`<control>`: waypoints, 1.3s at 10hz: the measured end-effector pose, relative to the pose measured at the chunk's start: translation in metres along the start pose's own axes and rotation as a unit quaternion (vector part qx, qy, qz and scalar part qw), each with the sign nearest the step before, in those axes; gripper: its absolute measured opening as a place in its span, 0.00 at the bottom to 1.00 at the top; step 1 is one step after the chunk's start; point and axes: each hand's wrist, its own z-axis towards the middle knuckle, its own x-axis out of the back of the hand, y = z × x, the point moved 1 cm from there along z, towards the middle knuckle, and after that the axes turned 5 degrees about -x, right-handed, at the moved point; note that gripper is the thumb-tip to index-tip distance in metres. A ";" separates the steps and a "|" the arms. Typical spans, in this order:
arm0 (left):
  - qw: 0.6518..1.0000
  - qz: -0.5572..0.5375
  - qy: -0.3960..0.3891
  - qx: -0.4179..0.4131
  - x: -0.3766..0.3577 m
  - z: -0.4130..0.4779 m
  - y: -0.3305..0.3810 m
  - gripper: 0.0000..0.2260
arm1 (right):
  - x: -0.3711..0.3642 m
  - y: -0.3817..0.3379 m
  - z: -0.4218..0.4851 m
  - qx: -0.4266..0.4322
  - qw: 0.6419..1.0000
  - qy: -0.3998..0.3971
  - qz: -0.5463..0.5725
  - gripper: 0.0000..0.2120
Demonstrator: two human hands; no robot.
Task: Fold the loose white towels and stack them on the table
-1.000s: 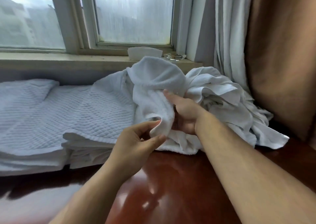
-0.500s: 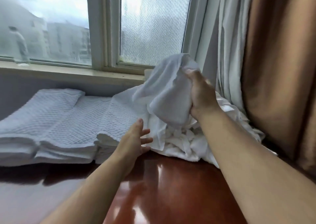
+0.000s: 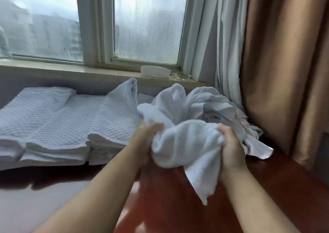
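— What do the person's hands hold?
— Both grip one white towel (image 3: 187, 143). The left hand (image 3: 147, 140) bunches the left end in curled fingers, and the right hand (image 3: 231, 149) clutches the right end the same way.
— And the cloth between them?
— It sags, crumpled, from fist to fist, lifted above the table (image 3: 169, 206). One corner hangs below the right hand toward the glossy dark red top.
— Does it touch the other towels?
— Hard to tell. Its far edge seems to run into the loose pile (image 3: 210, 104), but white on white blurs the border.
— Where is that pile?
— Just behind the hands, heaped at the table's right rear, against the white curtain (image 3: 226, 45) and near the brown curtain (image 3: 284, 63).
— And the folded ones?
— To the left. Quilted white folded stacks (image 3: 62, 126) lie side by side along the wall under the window sill (image 3: 53, 70). A fold of cloth stands up at the rear of the rightmost one.
— Anything on the sill?
— A small white block (image 3: 154, 71) and a glass dish (image 3: 181, 76) just beside it, below the frosted window (image 3: 149, 22).
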 end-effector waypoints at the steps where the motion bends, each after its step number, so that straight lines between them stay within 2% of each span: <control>1: 0.996 0.052 -0.068 -0.010 -0.013 0.002 -0.002 0.18 | 0.019 -0.001 -0.003 0.025 0.998 -0.025 0.045 0.19; 2: 0.994 0.000 -0.111 0.012 -0.017 -0.004 0.003 0.13 | 0.028 0.004 -0.001 -0.002 1.000 -0.024 0.019 0.25; 3: 0.982 -0.062 -0.163 0.072 -0.014 -0.010 0.004 0.14 | 0.038 0.022 0.008 -0.010 0.994 0.079 -0.071 0.24; 4: 0.984 -0.029 -0.170 0.052 -0.014 -0.007 0.008 0.18 | 0.044 0.030 0.021 0.028 0.969 0.179 -0.167 0.21; 5: 0.969 0.225 -0.046 -0.092 -0.011 0.008 0.000 0.16 | 0.050 0.043 0.036 0.016 0.978 0.173 -0.117 0.18; 6: 0.904 0.402 0.015 -0.146 0.002 0.028 -0.023 0.21 | 0.053 0.054 0.051 0.011 0.962 0.234 -0.137 0.25; 7: 0.838 0.540 -0.006 -0.080 0.008 0.047 -0.048 0.35 | 0.065 0.060 0.068 0.040 0.936 0.255 -0.240 0.23; 8: 0.838 0.542 -0.041 -0.051 -0.002 0.069 -0.062 0.44 | 0.080 0.063 0.082 0.036 0.941 0.238 -0.239 0.19; 9: 0.877 0.477 -0.057 -0.026 -0.017 0.088 -0.072 0.46 | 0.097 0.056 0.099 0.036 0.954 0.230 -0.188 0.14; 10: 0.886 0.453 -0.084 -0.049 -0.040 0.102 -0.090 0.44 | 0.112 0.050 0.109 0.016 0.949 0.260 -0.179 0.12; 11: 0.892 0.441 -0.086 -0.056 -0.056 0.120 -0.103 0.41 | 0.108 0.048 0.111 0.041 0.967 0.223 -0.115 0.09; 12: 0.891 0.438 -0.098 -0.065 -0.063 0.134 -0.106 0.39 | 0.090 0.026 0.121 0.114 0.941 0.241 -0.210 0.15; 13: 0.891 0.436 -0.098 -0.080 -0.063 0.136 -0.103 0.34 | 0.063 0.015 0.133 0.042 0.869 0.400 -0.288 0.17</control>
